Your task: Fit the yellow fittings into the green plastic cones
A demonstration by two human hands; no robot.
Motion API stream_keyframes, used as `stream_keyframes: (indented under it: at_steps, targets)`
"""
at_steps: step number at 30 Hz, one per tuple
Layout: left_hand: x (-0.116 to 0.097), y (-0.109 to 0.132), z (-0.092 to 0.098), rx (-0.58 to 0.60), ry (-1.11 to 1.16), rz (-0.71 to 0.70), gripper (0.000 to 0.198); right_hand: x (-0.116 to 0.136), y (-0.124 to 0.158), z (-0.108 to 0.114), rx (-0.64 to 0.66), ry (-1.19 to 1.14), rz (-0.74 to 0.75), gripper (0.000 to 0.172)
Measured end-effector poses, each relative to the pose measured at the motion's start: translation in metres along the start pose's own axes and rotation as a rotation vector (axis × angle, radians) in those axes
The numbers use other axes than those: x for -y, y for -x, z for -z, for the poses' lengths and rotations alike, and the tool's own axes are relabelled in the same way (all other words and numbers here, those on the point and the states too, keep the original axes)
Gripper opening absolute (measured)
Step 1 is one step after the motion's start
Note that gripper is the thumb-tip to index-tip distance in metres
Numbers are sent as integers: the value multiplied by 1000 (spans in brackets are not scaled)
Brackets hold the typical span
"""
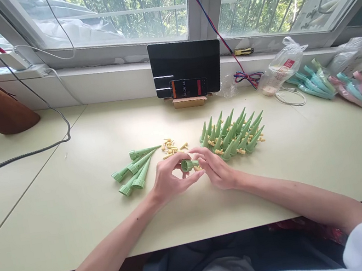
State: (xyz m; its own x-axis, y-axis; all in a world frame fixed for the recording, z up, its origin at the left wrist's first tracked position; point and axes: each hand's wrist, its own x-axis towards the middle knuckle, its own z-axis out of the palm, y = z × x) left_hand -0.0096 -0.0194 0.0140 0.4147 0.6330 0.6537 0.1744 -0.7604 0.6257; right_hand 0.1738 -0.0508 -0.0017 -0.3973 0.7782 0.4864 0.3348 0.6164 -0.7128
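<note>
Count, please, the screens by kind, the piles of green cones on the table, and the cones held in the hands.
tablet: 1
phone: 1
cone piles: 2
held cone, between left hand and right hand: 1
total: 5

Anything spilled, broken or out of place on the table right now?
Nothing looks damaged or spilled. The left hand and right hand hold one green spike between them. Loose spikes lie fanned to its left, small yellow pegs are scattered behind it, and a tidy pile of spikes sits to the right.
</note>
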Motion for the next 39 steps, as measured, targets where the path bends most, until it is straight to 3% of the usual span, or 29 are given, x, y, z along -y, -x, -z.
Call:
stream_keyframes:
  at_steps: [11,17,23,39]
  targets:
    - [4,-2,3,-7,-37,-48,26,-2,0,-4,-31,21,0,31]
    - [8,-1,6,-31,-52,-37,26,-6,0,-5,-113,25,-90,28]
    - [10,0,5,-28,-33,-35,25,-1,-4,-3,-161,25,-73,30]
    - [23,3,9,-7,-105,-178,30,-3,-2,-4,-165,-78,-89,15]
